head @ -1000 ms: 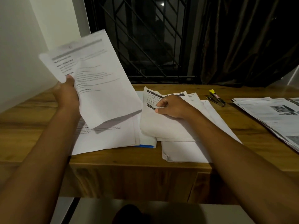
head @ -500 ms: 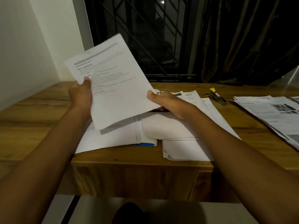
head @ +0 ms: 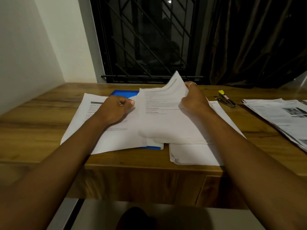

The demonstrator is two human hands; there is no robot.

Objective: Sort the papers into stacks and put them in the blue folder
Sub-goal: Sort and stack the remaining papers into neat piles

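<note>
At the middle of the wooden desk [head: 41,123], the right hand [head: 194,100] grips a bundle of printed sheets [head: 162,120] by its far right edge, fingers curled round the paper so that the far corner stands up while the near end sags onto the sheets below. A second ago the left hand [head: 116,110] held one printed sheet high near the wall. Half a second ago that sheet was passing to the right hand, and now it lies as the top page of the bundle. The left hand has come down onto the left stack [head: 99,135], fingers curled, with its thumb tip at the bundle's left edge. Motion blur makes it hard to say whether it pinches that edge or merely rests there.

The blue folder [head: 124,93] lies under the left stack. Its far corner shows toward the desk's far edge, and a thin blue strip shows near the front edge. A second white stack [head: 191,155] sits under the bundle and reaches the front edge. A stapler [head: 226,100] and a spread of newspapers [head: 279,117] lie toward the right end.

The handover suggests one more sheet has been sorted into the right-hand group. Sorting looks unfinished, and nothing appears to be inside the folder yet, since it is buried beneath paper.
</note>
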